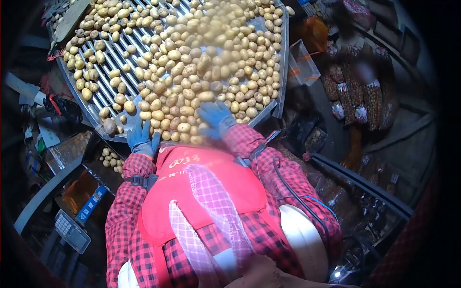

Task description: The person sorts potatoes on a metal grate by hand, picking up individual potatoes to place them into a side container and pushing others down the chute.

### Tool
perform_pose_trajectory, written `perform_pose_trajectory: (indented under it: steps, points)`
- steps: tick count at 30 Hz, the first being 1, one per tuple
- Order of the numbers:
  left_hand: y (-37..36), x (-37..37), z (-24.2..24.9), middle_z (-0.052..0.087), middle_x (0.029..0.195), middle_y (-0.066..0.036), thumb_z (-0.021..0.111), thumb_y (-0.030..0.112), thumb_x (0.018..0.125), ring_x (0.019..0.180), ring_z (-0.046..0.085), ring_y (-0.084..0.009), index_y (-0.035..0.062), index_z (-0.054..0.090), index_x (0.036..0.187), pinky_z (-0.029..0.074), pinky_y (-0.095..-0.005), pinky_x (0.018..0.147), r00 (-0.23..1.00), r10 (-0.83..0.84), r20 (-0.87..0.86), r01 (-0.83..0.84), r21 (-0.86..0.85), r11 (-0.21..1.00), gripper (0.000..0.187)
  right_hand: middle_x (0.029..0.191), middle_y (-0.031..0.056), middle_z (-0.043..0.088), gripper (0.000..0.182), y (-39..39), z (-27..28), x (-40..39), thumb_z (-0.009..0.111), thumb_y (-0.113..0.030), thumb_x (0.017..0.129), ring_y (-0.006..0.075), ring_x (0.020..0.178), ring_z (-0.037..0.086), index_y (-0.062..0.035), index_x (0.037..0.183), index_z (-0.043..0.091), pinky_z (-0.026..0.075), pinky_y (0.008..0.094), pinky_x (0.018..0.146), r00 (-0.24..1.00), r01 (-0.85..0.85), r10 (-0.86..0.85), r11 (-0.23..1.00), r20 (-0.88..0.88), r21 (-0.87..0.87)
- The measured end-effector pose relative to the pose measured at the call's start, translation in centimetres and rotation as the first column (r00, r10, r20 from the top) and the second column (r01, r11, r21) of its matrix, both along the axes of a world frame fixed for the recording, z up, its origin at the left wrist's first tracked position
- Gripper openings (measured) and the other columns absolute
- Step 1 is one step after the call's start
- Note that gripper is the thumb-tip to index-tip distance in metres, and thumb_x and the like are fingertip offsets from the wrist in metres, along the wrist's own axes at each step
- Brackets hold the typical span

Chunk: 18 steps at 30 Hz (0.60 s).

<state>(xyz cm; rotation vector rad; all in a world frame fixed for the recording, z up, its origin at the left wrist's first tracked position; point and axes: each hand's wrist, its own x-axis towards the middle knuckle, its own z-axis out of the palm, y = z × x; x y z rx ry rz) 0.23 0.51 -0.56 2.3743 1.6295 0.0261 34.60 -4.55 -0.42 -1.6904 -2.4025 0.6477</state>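
Note:
Many yellow potatoes lie spread over a metal sorting table with a bed of bars. My left hand, in a blue glove, rests at the table's front edge near the left corner, fingers apart, beside the nearest potatoes. My right hand, also blue-gloved, reaches over the front part of the pile with its fingers stretched out to the left, touching potatoes. Neither hand has a potato gripped in it. A blurry patch on the view hides some potatoes at the upper middle.
Filled net bags lie at the right beyond a clear plastic bin. At the lower left stand a scale with a keypad and a blue box. More potatoes lie below the table's left corner. A metal rail runs at right.

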Motion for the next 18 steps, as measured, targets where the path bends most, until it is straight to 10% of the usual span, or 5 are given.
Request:
perform_pose_trajectory:
  steps: [3,6,10,16,18]
  points:
    - [0.5,0.0,0.1,0.050,0.146,-0.017,0.067,0.049,0.085,0.131,0.049,-0.0351,0.0151,0.057,0.140,0.029,-0.0575,0.113,1.000,-0.008,-0.017,0.008,-0.016,1.000,0.066,0.143,0.0212,0.049,0.075,2.5,3.4,5.1,0.080,-0.039,0.078,0.0325,0.132,0.050,-0.0110,0.141,0.051,0.048,0.0487,0.101,0.913,0.403,-0.408,0.888,0.023,-0.222]
    - [0.3,-0.4,0.0,0.049,0.146,-0.018,0.067,0.050,0.085,0.132,0.049,-0.0354,0.0152,0.057,0.141,0.030,-0.0573,0.113,1.000,-0.027,-0.009,0.027,0.014,1.000,0.066,0.137,0.0201,0.053,0.070,-0.2,-3.5,14.2,0.079,-0.035,0.082,0.0319,0.126,0.053,-0.0101,0.141,0.051,0.050,0.0470,0.097,0.405,0.871,-0.843,0.474,-0.354,-0.133]
    - [0.4,-0.1,0.4,0.048,0.148,-0.018,0.068,0.050,0.085,0.132,0.048,-0.0358,0.0153,0.057,0.141,0.030,-0.0572,0.113,1.000,-0.022,-0.020,0.022,0.010,1.000,0.067,0.147,0.0210,0.047,0.073,-0.7,-6.5,16.5,0.061,-0.055,0.093,0.0388,0.139,0.042,-0.0057,0.146,0.048,0.033,0.0523,0.115,0.403,0.628,-0.833,0.553,0.379,0.548]
    - [0.5,0.0,0.3,0.045,0.151,-0.018,0.068,0.051,0.085,0.133,0.048,-0.0366,0.0155,0.056,0.141,0.029,-0.0571,0.113,0.998,-0.040,-0.048,0.040,-0.009,0.999,0.067,0.153,0.0196,0.044,0.067,0.3,-8.8,15.8,0.056,-0.052,0.095,0.0410,0.142,0.037,-0.0093,0.146,0.050,0.031,0.0518,0.116,0.621,0.686,-0.735,0.678,0.274,0.264]
    - [0.6,-0.1,0.2,0.044,0.153,-0.018,0.068,0.051,0.085,0.133,0.048,-0.0368,0.0156,0.056,0.141,0.029,-0.0572,0.113,0.998,-0.052,-0.045,0.051,-0.014,0.999,0.067,0.144,0.0157,0.052,0.050,0.3,-7.4,16.7,0.054,-0.038,0.100,0.0304,0.133,0.047,-0.0049,0.137,0.057,0.039,0.0438,0.110,0.559,0.804,-0.810,0.581,-0.174,-0.123]
